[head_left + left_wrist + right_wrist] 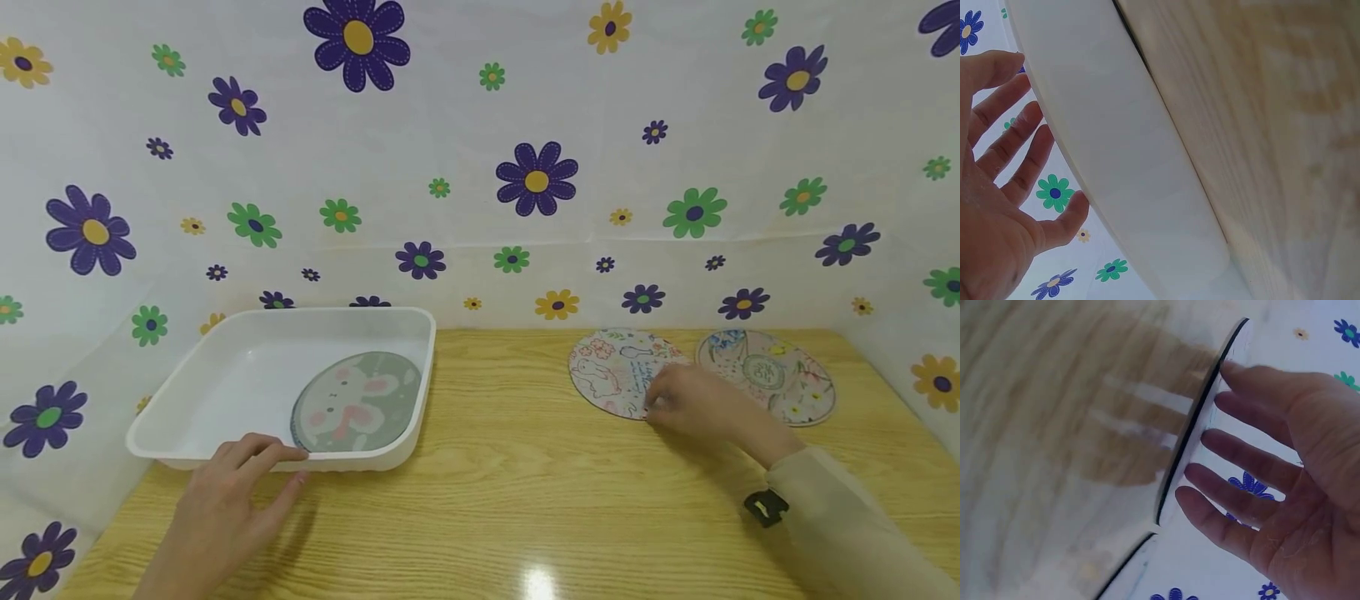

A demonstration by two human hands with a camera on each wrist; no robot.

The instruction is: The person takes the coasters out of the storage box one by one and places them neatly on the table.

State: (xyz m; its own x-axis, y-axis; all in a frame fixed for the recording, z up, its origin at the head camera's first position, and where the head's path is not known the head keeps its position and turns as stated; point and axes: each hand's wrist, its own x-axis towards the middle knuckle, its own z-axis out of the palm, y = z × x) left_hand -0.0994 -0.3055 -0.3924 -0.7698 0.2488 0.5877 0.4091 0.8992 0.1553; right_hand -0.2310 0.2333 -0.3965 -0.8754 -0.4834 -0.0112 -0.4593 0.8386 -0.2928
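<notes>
In the head view my left hand (228,500) rests its fingertips on the front rim of a white plastic tray (225,461). The left wrist view shows its fingers spread along the tray's edge (1110,125). Inside the tray a round grey mat (356,404) with rabbit pictures leans toward the right wall. At the right, my right hand (693,400) touches a pale round mat (600,375) with a rabbit drawing and flowers. In the right wrist view its fingertips lie on the face of this dark-edged mat (1200,419), the thumb tip at the edge.
Another round mat (798,379) with a flowered pattern lies just right of the pale one, partly behind my right wrist. The wooden table (480,500) runs back to a white flower-print cloth (480,150) at the rear and sides.
</notes>
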